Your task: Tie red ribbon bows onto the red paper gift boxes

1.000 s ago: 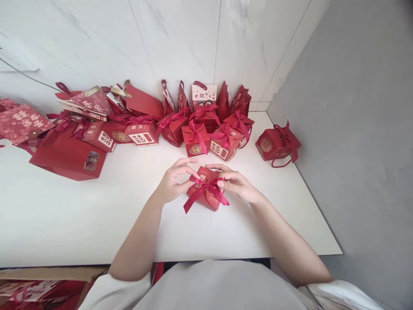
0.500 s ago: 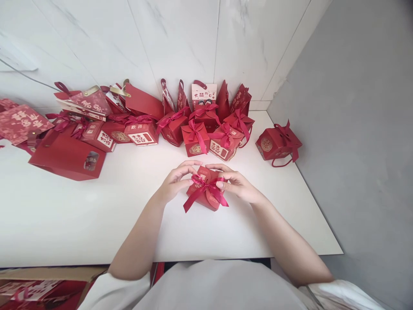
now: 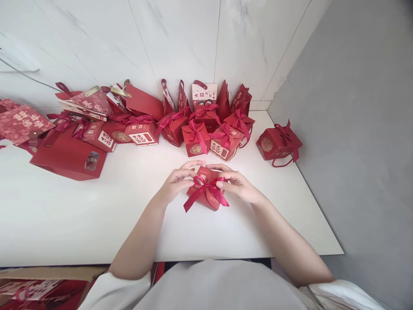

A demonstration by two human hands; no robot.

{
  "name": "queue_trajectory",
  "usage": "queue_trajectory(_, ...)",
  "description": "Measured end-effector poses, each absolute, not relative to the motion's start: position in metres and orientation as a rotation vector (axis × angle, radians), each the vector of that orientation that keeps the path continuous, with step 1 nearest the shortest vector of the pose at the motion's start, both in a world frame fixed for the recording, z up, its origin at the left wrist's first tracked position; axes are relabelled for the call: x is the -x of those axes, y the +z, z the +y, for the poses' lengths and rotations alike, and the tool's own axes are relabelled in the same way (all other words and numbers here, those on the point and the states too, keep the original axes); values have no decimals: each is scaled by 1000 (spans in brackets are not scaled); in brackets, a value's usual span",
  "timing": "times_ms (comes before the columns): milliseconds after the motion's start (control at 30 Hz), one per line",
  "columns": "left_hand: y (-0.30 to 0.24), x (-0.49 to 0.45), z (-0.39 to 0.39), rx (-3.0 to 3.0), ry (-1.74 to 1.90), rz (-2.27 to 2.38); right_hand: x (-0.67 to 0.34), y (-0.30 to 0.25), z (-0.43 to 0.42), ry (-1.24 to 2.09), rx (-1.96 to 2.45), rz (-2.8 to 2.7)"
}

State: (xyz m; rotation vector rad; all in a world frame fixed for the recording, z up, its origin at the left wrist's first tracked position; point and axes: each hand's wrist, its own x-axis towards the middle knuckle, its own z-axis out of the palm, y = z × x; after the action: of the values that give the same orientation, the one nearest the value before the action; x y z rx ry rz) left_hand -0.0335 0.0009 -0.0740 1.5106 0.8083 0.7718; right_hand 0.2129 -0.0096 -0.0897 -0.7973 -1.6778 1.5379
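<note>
A small red gift box (image 3: 209, 198) with a red ribbon bow (image 3: 206, 188) stands on the white table (image 3: 80, 215) in front of me. My left hand (image 3: 176, 183) pinches the left loop of the bow, its fingers curled over the box top. My right hand (image 3: 237, 183) pinches the right loop, thumb and forefinger pressed on the ribbon. One ribbon tail hangs down to the lower left of the box.
Several finished red boxes with bows (image 3: 196, 137) and red paper bags (image 3: 69, 157) crowd the back of the table along the marble wall. A lone red box (image 3: 278, 144) sits at the right edge by the grey wall. A cardboard carton (image 3: 45, 284) is below the table's front left.
Both hands stay on the bow with only small finger shifts; the left fingers have closed in slightly on the knot. The box has not moved.
</note>
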Motion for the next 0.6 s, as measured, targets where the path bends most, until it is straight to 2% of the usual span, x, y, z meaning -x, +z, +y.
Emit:
queue_trajectory(133,-75,35,2,-1502,760,766,-214,-89,-10,1536,804,-1678)
queue_trajectory(400,-69,28,-5,-1705,727,1057,-213,-86,-12,1453,790,-1763)
queue_trajectory(600,-71,34,0,-1894,738,980,-214,-88,-10,1479,727,-1796)
